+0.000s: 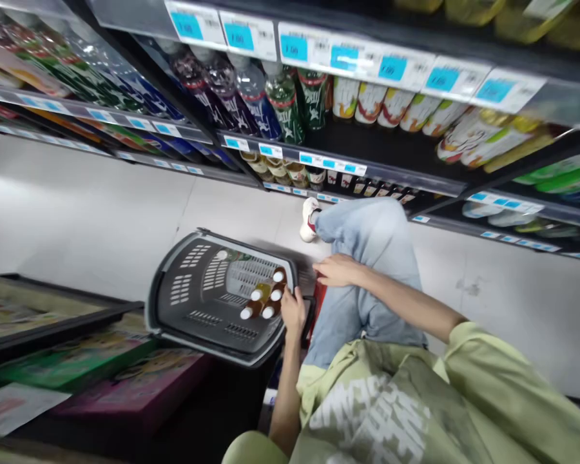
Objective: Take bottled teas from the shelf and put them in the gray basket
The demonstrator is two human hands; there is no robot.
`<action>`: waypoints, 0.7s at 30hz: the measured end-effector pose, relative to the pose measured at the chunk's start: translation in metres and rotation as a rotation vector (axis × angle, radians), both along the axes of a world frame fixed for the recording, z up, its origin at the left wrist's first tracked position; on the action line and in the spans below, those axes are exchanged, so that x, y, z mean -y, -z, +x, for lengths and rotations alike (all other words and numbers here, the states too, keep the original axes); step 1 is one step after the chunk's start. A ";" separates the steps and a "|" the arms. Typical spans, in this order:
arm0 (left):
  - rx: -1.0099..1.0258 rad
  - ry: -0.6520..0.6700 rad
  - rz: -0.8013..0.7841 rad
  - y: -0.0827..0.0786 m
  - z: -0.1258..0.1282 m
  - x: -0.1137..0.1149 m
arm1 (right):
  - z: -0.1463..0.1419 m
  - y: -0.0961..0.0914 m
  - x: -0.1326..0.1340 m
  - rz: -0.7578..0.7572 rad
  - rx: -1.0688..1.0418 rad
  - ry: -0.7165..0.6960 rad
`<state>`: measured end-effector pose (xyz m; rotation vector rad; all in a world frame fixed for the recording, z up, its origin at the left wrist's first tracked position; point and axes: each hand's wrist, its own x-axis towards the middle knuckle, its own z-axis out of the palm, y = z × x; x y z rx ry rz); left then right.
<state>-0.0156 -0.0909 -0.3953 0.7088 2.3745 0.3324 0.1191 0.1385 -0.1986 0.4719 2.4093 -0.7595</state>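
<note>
A dark grey shopping basket (174,270) with a light grey rim stands in the aisle to the left of my legs. In its near end are several upright bottles (278,295) with white caps and brown or yellowish contents. A green bottle (234,256) lies by its far side wall. My left hand (294,312) is at the basket's near rim beside the brown bottles, fingers a little apart; no bottle is visibly gripped. Outstretched over my bent knee, my right hand (337,269) has its fingertips by a red object (319,296), mostly hidden by my leg.
Shelves of bottled drinks (290,103) with blue-and-white price tags run along the front. Green and magenta boxes (140,386) sit on a display at lower left. Pale floor (91,200) stretches between them. My white shoe (309,220) is close to the bottom shelf.
</note>
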 end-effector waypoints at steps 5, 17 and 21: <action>0.022 -0.017 -0.004 -0.016 -0.004 -0.013 | 0.005 -0.003 -0.008 0.037 -0.096 0.025; -0.063 0.027 -0.009 -0.006 -0.017 -0.013 | 0.029 -0.025 -0.017 0.235 -0.490 0.335; -0.016 0.010 0.020 -0.007 -0.019 -0.014 | 0.051 -0.022 -0.033 0.310 -0.692 0.769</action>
